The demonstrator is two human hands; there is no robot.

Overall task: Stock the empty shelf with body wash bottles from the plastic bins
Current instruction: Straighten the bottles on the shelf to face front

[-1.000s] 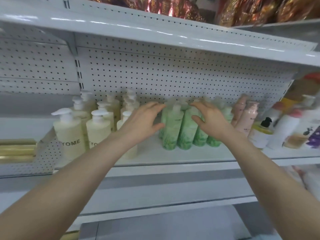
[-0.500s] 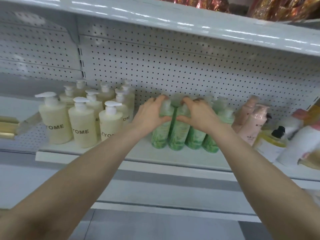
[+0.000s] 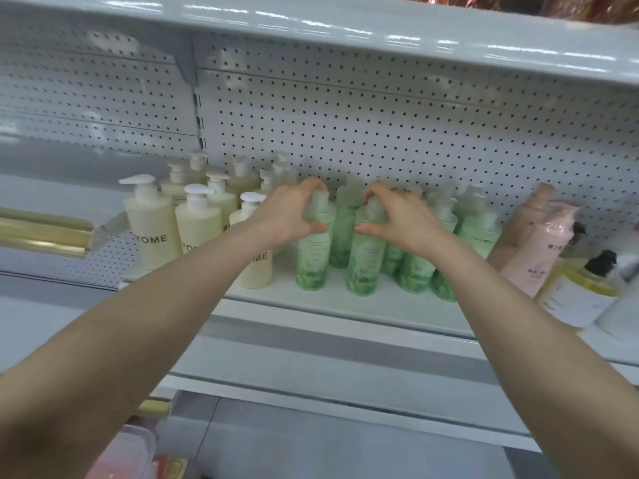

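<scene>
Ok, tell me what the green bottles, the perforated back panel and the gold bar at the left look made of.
The green bottles: likely translucent plastic, slightly frosted; light shows through the tinted walls.
The back panel: seemingly painted sheet metal, pale semi-gloss; rows of punched holes.
The gold bar: mirror-like metallic finish with bright streaks; solid metal or foil, cannot tell.

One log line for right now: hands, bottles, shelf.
left hand: grips front-left green bottle near its top | right hand: grips neighbouring green bottle near its top | both bottles: upright on shelf
</scene>
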